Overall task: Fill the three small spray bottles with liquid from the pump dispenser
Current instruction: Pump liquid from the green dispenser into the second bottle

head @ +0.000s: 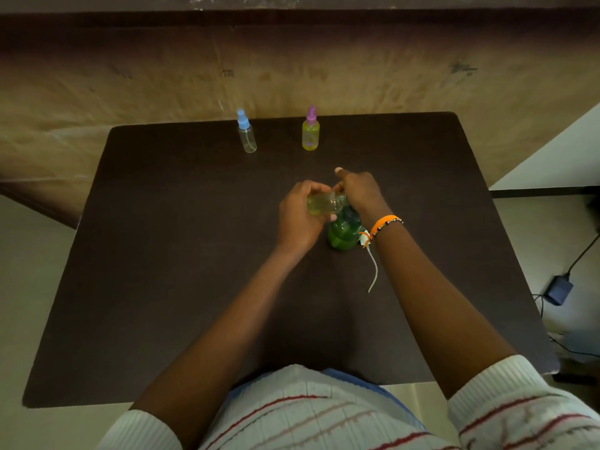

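My left hand (297, 219) grips a small uncapped clear bottle (323, 203), tilted on its side with its mouth pointing right; it holds some yellowish liquid. Its mouth sits at the top of the green pump dispenser (342, 233), which stands mid-table. My right hand (360, 190) lies curled over the dispenser's pump head and hides it, with one finger sticking up. At the table's far edge stand a clear spray bottle with a blue cap (247, 138) and a yellow-green one with a purple cap (310, 133). A loose spray top's thin white dip tube (374, 274) lies right of the dispenser.
Everything rests on a dark brown table (162, 254) set against a tan wall. A black adapter with its cable (558, 289) lies on the floor to the right. Both my forearms reach over the table's near half.
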`<act>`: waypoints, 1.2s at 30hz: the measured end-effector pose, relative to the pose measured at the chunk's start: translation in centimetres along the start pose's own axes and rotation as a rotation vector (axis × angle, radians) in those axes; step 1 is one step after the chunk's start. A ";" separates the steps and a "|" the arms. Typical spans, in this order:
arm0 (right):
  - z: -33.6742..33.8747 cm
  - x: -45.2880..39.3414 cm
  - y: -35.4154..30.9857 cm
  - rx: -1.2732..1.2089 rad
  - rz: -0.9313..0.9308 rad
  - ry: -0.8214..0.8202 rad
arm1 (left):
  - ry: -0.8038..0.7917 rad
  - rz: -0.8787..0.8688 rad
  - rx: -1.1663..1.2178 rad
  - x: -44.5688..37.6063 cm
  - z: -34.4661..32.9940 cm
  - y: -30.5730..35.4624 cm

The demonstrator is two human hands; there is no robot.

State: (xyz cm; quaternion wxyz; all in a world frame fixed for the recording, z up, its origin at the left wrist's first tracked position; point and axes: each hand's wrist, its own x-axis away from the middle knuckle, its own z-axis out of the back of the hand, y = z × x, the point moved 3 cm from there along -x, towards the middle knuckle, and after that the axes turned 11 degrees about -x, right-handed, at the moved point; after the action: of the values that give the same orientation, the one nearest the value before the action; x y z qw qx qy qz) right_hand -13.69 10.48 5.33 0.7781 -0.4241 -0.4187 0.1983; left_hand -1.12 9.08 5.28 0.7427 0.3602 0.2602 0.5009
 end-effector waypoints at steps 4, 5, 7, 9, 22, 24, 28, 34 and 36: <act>0.3 -0.3 0.5 -0.017 0.034 0.081 | -0.003 -0.005 -0.020 0.0 -0.4 -0.1; 0.2 -0.4 0.5 -0.011 0.039 0.090 | -0.004 -0.003 -0.016 0.1 -0.4 -0.1; 0.2 -0.4 0.5 0.000 0.046 0.086 | -0.005 -0.001 -0.008 0.1 -0.3 0.0; 0.2 -0.6 0.4 0.001 0.042 0.070 | -0.007 -0.007 -0.012 0.1 -0.2 0.0; 0.1 -0.7 0.7 -0.009 0.050 0.103 | 0.006 -0.001 -0.031 0.0 -0.4 0.0; 0.1 -0.7 0.6 -0.016 0.049 0.113 | 0.006 0.003 -0.025 -0.1 -0.4 0.1; 0.2 -0.9 0.6 -0.015 0.031 0.080 | -0.007 0.000 -0.024 -0.1 -0.1 0.3; 0.0 -1.0 0.4 0.011 0.011 0.012 | -0.014 -0.009 -0.007 0.0 0.1 0.2; 0.2 -1.0 0.4 0.016 0.023 0.054 | -0.011 -0.002 -0.011 0.0 -0.1 0.1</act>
State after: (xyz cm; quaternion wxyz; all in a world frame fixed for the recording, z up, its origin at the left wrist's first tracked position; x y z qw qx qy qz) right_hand -14.36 10.15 4.61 0.7902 -0.4280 -0.3909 0.1991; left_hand -1.27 9.14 5.33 0.7467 0.3585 0.2538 0.4995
